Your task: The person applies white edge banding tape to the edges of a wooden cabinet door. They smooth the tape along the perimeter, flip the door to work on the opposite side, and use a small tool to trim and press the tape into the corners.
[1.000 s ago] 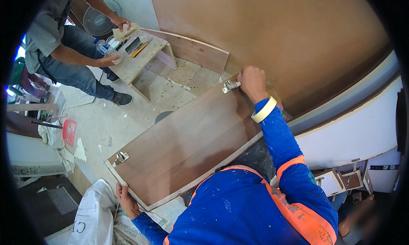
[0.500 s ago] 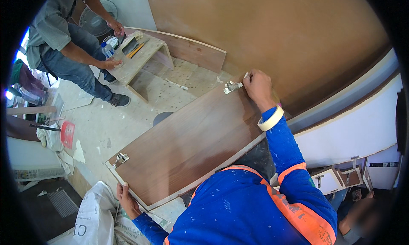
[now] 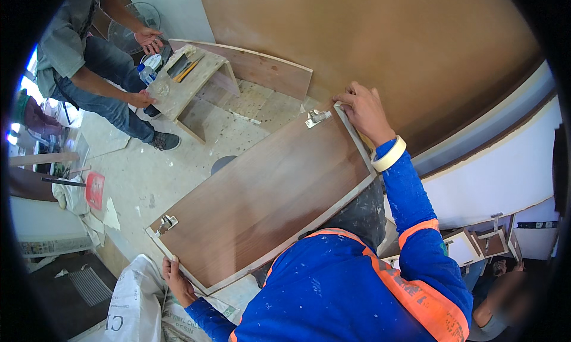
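A long brown wood-grain cabinet door (image 3: pixel 262 193) with pale edges lies slantwise across my lap. Two metal hinges are on it, one hinge (image 3: pixel 167 223) near its left end and another hinge (image 3: pixel 318 118) near the far right corner. My left hand (image 3: pixel 176 281) grips the near left corner, thumb on top. At the far right corner, my right hand (image 3: pixel 364 111) bends over the edge, thumb and forefinger at the corner, the other fingers raised. A roll of cream masking tape (image 3: pixel 389 154) hangs round my right wrist.
Across the floor a person (image 3: pixel 107 86) works at a low wooden bench (image 3: pixel 205 74) holding a bottle (image 3: pixel 146 73) and tools. A brown panel (image 3: pixel 380 50) rises beyond my right hand. White sacks (image 3: pixel 134 297) stand by my left arm; a red dustpan (image 3: pixel 94 190) lies farther left. Another person (image 3: pixel 499 300) is at lower right.
My right hand has shifted slightly up and right, its fingers less bunched, baring the door's pale right edge. My left hand stays put. The other person's far hand has moved left off the bench.
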A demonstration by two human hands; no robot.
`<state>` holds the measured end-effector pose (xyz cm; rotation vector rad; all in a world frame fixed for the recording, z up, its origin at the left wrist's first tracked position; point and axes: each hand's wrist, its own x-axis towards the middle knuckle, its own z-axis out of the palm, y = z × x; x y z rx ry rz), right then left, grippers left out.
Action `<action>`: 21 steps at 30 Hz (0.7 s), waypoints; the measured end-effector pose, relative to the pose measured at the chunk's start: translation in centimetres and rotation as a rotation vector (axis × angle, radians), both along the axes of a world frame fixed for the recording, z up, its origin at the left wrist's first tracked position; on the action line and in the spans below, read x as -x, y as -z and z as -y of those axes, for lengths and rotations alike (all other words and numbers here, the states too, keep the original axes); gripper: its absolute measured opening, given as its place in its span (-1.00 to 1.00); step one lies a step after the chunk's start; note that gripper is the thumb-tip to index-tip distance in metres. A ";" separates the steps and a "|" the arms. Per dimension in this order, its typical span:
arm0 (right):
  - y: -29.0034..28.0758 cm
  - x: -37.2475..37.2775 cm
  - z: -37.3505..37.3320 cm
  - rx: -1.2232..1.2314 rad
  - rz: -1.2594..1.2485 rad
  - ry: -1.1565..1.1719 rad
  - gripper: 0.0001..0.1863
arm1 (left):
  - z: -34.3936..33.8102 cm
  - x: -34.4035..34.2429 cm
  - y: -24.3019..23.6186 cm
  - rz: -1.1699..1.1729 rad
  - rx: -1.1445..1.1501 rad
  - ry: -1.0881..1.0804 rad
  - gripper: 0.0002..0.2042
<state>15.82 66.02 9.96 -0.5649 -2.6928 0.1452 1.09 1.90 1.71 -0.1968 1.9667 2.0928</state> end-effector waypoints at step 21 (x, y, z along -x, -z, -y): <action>-1.9 -9.7 4.1 0.019 0.087 -0.015 -0.89 | 0.8 0.1 1.2 0.039 0.067 0.020 -0.73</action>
